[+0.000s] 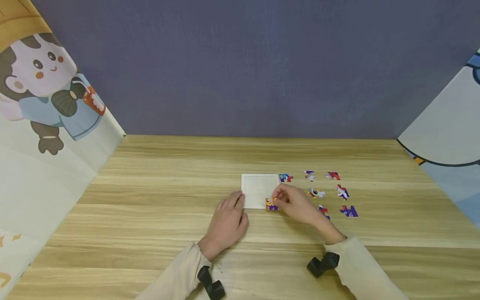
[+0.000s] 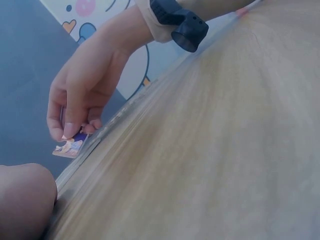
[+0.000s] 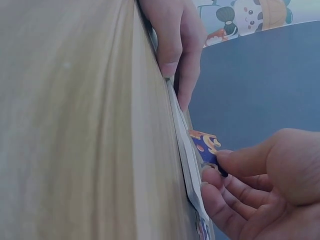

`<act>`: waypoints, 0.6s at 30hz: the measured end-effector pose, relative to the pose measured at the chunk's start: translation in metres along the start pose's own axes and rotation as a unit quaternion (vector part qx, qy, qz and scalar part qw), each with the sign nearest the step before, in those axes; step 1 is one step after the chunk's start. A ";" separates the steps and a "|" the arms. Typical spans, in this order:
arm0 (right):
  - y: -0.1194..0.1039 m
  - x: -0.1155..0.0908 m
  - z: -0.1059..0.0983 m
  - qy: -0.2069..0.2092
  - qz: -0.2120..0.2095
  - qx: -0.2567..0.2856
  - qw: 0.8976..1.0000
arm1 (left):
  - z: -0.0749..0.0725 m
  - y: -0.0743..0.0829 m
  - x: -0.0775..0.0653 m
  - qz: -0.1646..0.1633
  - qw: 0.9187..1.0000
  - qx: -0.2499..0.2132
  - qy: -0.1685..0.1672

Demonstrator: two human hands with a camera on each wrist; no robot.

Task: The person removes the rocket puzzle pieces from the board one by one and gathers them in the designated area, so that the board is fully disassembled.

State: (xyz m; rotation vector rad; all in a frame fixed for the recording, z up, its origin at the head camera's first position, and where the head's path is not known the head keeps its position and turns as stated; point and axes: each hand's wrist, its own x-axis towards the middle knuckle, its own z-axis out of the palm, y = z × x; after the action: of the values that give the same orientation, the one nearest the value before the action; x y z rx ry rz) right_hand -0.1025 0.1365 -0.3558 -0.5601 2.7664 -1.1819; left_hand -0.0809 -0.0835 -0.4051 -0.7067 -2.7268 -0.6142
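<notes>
A square white puzzle tray (image 1: 256,189) with a raised rim lies on the wooden table. My left hand (image 1: 226,225) rests at the tray's lower left edge, its fingertips touching the rim. Between thumb and fingers, my right hand (image 1: 298,206) pinches a purple and orange jigsaw piece (image 1: 271,205) at the tray's lower right corner. The right wrist view shows that jigsaw piece (image 3: 206,145) tilted up from the tray; whether its lower edge touches is unclear. In the left wrist view, the right hand (image 2: 82,95) holds the piece from above.
Several loose jigsaw pieces lie right of the tray, among them a blue and red piece (image 1: 286,178) by its upper right corner and a purple piece (image 1: 349,211) farther out. One red and purple piece (image 1: 324,211) is partly behind the right forearm. A dark wall (image 1: 262,71) stands behind the table.
</notes>
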 end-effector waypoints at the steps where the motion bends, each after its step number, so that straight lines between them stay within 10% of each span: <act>1: 0.000 -0.001 -0.001 -0.002 0.002 0.003 1.000 | 0.000 0.000 0.000 0.000 1.000 0.000 0.000; 18: 0.015 -0.013 -0.011 0.000 0.016 0.012 1.000 | -0.002 0.001 0.000 -0.013 1.000 -0.008 -0.021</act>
State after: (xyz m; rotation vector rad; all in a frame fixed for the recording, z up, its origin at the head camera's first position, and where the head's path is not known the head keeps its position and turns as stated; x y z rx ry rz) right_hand -0.0969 0.1580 -0.3599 -0.5109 2.7454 -1.2075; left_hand -0.0800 -0.0835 -0.4028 -0.6965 -2.7759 -0.6349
